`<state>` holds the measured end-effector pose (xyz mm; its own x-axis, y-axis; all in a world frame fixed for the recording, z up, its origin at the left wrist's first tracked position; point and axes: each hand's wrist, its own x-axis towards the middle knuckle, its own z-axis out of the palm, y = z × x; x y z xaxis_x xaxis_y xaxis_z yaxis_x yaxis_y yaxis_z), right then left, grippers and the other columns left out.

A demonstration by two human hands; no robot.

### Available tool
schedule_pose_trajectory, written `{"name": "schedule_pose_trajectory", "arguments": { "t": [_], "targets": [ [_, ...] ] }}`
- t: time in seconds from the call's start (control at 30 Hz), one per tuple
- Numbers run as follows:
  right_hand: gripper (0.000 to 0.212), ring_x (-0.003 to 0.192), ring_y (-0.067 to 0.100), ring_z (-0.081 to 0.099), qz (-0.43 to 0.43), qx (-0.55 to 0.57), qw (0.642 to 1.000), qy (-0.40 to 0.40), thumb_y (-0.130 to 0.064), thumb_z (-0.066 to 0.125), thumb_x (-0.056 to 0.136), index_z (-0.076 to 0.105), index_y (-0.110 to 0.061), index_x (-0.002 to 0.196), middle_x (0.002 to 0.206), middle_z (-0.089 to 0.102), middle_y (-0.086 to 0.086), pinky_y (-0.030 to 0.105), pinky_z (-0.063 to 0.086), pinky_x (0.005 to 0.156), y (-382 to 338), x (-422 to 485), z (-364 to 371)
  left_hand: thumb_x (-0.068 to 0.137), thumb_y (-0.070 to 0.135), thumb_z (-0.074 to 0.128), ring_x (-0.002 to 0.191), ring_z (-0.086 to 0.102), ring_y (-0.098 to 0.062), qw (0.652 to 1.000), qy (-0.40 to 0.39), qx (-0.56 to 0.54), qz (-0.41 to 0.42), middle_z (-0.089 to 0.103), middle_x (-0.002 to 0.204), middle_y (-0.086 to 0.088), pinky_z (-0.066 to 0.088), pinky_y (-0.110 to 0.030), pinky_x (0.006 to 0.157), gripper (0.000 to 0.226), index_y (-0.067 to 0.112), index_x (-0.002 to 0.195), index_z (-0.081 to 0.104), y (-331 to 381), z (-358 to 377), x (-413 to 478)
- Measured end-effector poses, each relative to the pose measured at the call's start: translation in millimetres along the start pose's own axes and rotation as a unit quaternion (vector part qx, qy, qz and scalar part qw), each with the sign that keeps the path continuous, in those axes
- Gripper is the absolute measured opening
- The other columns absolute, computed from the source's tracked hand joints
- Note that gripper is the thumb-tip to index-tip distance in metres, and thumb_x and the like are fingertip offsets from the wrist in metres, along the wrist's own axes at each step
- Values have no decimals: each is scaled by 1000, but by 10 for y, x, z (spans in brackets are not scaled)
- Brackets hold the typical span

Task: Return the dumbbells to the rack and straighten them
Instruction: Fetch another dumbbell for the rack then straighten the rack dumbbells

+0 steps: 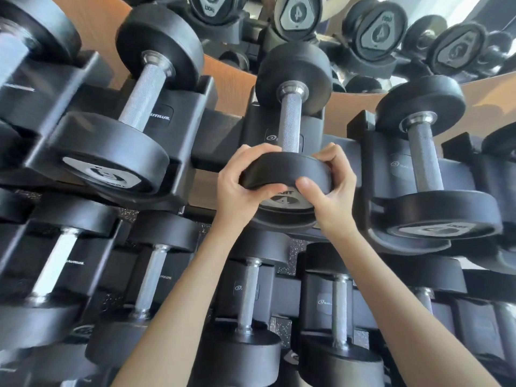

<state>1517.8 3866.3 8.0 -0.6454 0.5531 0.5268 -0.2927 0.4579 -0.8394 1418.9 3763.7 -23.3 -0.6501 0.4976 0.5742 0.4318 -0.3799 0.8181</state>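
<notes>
Black rubber covers the near head of the middle dumbbell [284,174], which lies in its cradle on the upper row of the rack [217,132], just above the centre of the frame. Its knurled steel handle runs away from the camera to the far head near the top middle. The left grip [237,188] wraps the left edge of the near head, fingers curled over the top rim and thumb across the lower front. The right grip [333,188] wraps the right edge, fingers hooked behind the rim and thumb lying on the front. Between the two thumbs shows a silver end plate [284,201] marked with the figure 4. Both forearms rise from the bottom edge of the frame.

In the upper left of the frame a larger dumbbell [145,90] sits in the next cradle, its silver plate facing down and left. At the right, another dumbbell [424,160] rests in its own cradle, apart from the held one. Across the lower half, a lower row of dumbbells [247,297] lies side by side in cradles. Along the top edge a mirror [379,32] shows end plates marked 4 and 5. A brown panel [231,76] runs behind the rack, and speckled floor [291,254] shows through the gaps.
</notes>
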Motion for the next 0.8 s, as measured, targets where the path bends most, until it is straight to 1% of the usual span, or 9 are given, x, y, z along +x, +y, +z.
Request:
{"name": "schedule_pose_trajectory", "arguments": {
  "t": [0.07,0.13,0.23,0.33,0.4,0.47,0.57,0.63,0.8],
  "targets": [
    [40,69,-1,47,0,-1,1000,2,-58,67,72,47,-24,79,72,52,-18,18,38,66,-14,-2,-9,74,45,71,95,58,-5,1000,-2,2,-14,61,100,-2,44,-20,86,49,10,107,61,13,23,1],
    [34,70,4,48,16,-19,1000,-2,-48,69,72,47,-24,79,73,52,-13,22,40,66,-80,-17,-24,75,43,73,101,59,-11,999,-5,19,-42,62,106,-4,44,-25,91,51,11,112,58,59,2,-53],
    [26,83,12,53,52,-81,995,-11,-45,64,77,51,-27,90,88,55,4,33,46,76,-190,-112,-1,83,41,62,115,54,-13,989,-34,104,-100,58,124,1,43,-31,99,48,21,125,50,180,-142,-171],
    [43,111,1,46,107,-170,980,-17,-43,59,87,47,-26,125,119,51,-4,18,36,96,-364,-326,-29,94,35,56,127,44,-11,963,-118,186,-154,47,140,4,38,-35,106,49,25,139,41,404,-386,-234],
    [59,129,4,34,131,-245,959,-44,-37,57,91,33,-21,142,140,39,-4,20,26,106,-479,-506,-94,96,34,53,130,41,-12,934,-154,294,-131,46,142,3,33,-34,109,50,20,142,40,570,-614,-325],
    [69,138,12,26,129,-318,937,-61,-36,58,90,25,-16,147,151,29,1,28,24,111,-571,-736,-141,96,41,49,134,36,-13,902,-179,380,-95,43,145,3,30,-35,111,53,19,143,40,735,-868,-510],
    [77,136,27,33,70,-451,886,-85,-29,69,83,29,-7,145,150,33,12,42,32,108,-689,-1123,-70,92,50,37,135,37,-21,861,-185,470,-55,43,146,-3,32,-44,110,60,17,142,42,926,-1283,-859],
    [81,134,27,34,42,-516,850,-94,-24,76,76,33,-5,143,147,37,13,46,36,106,-773,-1381,83,91,49,36,133,40,-26,833,-182,522,-36,45,144,-9,32,-47,109,60,15,141,44,1018,-1583,-1055],
    [80,136,24,28,41,-566,815,-119,-35,72,74,36,-10,141,146,40,13,41,20,108,-1022,-1807,715,88,49,37,132,41,-31,798,-185,569,-69,45,143,-13,29,-49,109,61,18,140,45,1243,-2274,-1336]
  ]
}}
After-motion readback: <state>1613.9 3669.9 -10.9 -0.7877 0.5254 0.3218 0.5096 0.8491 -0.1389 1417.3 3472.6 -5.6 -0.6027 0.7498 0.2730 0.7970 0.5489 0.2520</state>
